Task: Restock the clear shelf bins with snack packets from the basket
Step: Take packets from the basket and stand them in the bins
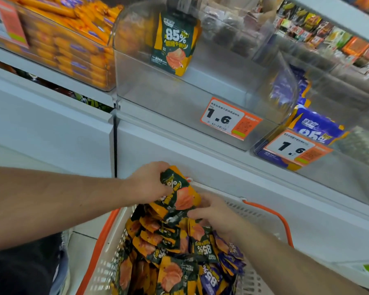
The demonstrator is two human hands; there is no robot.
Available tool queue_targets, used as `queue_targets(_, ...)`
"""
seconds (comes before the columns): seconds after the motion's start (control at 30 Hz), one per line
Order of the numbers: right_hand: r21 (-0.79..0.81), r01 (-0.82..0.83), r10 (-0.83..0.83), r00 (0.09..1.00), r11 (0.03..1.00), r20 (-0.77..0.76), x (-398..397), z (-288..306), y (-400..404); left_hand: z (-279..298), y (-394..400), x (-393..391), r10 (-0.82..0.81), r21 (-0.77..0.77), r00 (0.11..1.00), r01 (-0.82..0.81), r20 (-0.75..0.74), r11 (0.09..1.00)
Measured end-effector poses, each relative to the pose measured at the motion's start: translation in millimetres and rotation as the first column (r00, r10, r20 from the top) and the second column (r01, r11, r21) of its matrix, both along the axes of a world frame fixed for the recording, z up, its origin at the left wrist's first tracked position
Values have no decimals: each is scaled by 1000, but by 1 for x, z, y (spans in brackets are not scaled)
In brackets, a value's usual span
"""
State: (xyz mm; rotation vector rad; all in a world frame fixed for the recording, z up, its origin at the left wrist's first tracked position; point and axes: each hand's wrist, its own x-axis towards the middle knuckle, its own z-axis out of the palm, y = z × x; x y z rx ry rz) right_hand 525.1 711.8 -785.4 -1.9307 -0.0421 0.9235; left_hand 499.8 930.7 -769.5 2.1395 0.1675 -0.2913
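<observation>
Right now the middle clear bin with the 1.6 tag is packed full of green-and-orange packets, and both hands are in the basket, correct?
Not quite. The head view shows the middle clear bin holding a single green-and-orange packet. Both the left hand and right hand are in the basket.

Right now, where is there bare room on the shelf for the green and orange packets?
The middle clear bin is nearly bare: open floor in front of its single standing packet, behind the 1.6 price tag. Crowded: the left bin of orange sticks and the right bin of purple packets.
</observation>
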Motion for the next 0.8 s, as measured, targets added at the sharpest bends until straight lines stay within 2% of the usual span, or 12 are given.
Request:
queue_targets(0.07, -173, -28, 66, 973, 985, 222, 11, 15, -2, 16, 5, 4, -168, 153, 980, 150, 109, 977)
queue_targets(0.1, -185, -51, 104, 952, 981, 287, 14, 24, 1, 22, 5, 7, -233, 215, 961, 198, 150, 956)
queue_targets(0.17, -178, -158, 211, 920, 971, 331, 18, 37, 12, 32, 3, 9, -310, 304, 927, 239, 211, 922)
queue_targets(0.23, -170, -212, 262, 889, 962, 376, 18, 47, 23, 38, 1, 9, -314, 281, 907, 235, 280, 930)
queue_targets(0.3, -114, -177, 209, 884, 978, 419, 20, 62, 31, 47, 2, 9, -196, 132, 913, 159, 358, 978)
queue_targets(0.37, 15, -128, 111, 906, 992, 408, 23, 82, 33, 59, 8, 11, 60, -115, 920, -17, 387, 993)
queue_targets(0.4, 86, -93, 52, 918, 992, 394, 24, 93, 34, 67, 12, 13, 211, -281, 904, -106, 372, 954)
queue_targets(0.47, 210, 10, -95, 912, 978, 400, 28, 113, 34, 78, 16, 17, 455, -582, 848, -231, 273, 779)
queue_targets(0.53, 335, 90, -211, 914, 938, 345, 35, 129, 38, 86, 17, 20, 564, -680, 794, -286, 227, 675)
queue_targets(0.6, 410, 137, -266, 924, 902, 275, 39, 152, 47, 85, 20, 23, 572, -575, 738, -308, 358, 758)
queue_targets(0.7, 456, 126, -242, 948, 881, 205, 44, 196, 64, 76, 29, 30, 340, -154, 562, -351, 754, 923)
queue_targets(0.8, 486, 144, -239, 961, 862, 139, 59, 226, 80, 76, 33, 39, -2, 197, 419, -421, 908, 886)
